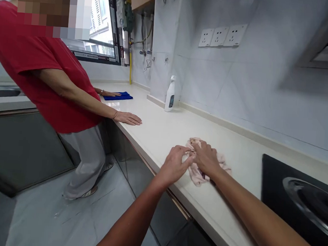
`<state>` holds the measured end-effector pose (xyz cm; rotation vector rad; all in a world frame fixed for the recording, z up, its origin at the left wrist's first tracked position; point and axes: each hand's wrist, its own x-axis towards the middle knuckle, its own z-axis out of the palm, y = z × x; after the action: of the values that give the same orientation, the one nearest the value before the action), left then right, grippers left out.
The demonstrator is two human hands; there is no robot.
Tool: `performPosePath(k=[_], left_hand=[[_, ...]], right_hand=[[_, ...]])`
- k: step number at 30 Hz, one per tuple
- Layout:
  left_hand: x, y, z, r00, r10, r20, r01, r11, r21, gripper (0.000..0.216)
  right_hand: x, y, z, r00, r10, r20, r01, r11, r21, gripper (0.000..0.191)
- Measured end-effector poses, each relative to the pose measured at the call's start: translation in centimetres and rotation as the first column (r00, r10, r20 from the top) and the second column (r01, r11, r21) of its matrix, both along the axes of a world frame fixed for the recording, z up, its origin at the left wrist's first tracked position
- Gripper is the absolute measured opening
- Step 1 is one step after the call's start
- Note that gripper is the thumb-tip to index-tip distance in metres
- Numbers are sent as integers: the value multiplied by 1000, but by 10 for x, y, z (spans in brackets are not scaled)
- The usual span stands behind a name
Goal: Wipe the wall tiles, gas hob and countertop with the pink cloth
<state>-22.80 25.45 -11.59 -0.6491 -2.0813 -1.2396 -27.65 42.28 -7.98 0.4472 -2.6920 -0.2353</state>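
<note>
A crumpled pale pink cloth (198, 176) with darker marks lies on the white countertop (151, 137). My right hand (205, 156) is on top of it, fingers bent and pressed into its folds. Just to the left, my left hand (175, 163) reaches the cloth's near left edge, its thumb and forefinger curled at the fabric. Part of the cloth is covered by my right hand and wrist.
A black gas hob (274, 187) is set into the counter at right. A white bottle (170, 95) stands by the wall corner. At left a person in a red shirt (57, 81) leans over, one hand on a blue cloth (123, 96), the other flat on the counter edge.
</note>
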Motion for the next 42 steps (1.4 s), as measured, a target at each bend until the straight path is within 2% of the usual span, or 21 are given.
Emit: performPosePath(k=[4, 8, 11, 15, 21, 27, 33, 38, 42], left_hand=[[-9, -2, -2, 1000, 23, 17, -24, 998, 51, 28], [-12, -3, 1, 992, 59, 112, -67, 996, 67, 30], [-8, -3, 6, 984, 102, 146, -104, 995, 5, 33], [-3, -1, 10, 985, 104, 136, -96, 993, -63, 33], [-2, -1, 9, 991, 82, 106, -65, 986, -153, 35], [1, -2, 7, 996, 34, 80, -19, 984, -178, 37], [8, 0, 5, 999, 32, 29, -26, 980, -196, 34], [12, 0, 5, 998, 53, 39, -42, 968, -249, 34], [15, -2, 6, 998, -1, 55, 14, 973, -229, 37]], right_hand=[[36, -7, -8, 994, 106, -2, -106, 994, -23, 47], [69, -9, -12, 986, 169, -10, -169, 985, -41, 50], [94, -4, -13, 978, 209, -8, -210, 976, -56, 53], [120, 8, -16, 971, 240, 0, -240, 968, -69, 46], [128, 20, -19, 953, 303, 23, -298, 946, -125, 47], [95, 24, -8, 957, 269, 111, -253, 957, -142, 48], [32, 30, 4, 977, 176, 119, -149, 968, -201, 49], [-23, 40, 14, 993, 43, 106, -16, 969, -247, 52], [-55, 45, 17, 995, -11, 99, 35, 968, -247, 53]])
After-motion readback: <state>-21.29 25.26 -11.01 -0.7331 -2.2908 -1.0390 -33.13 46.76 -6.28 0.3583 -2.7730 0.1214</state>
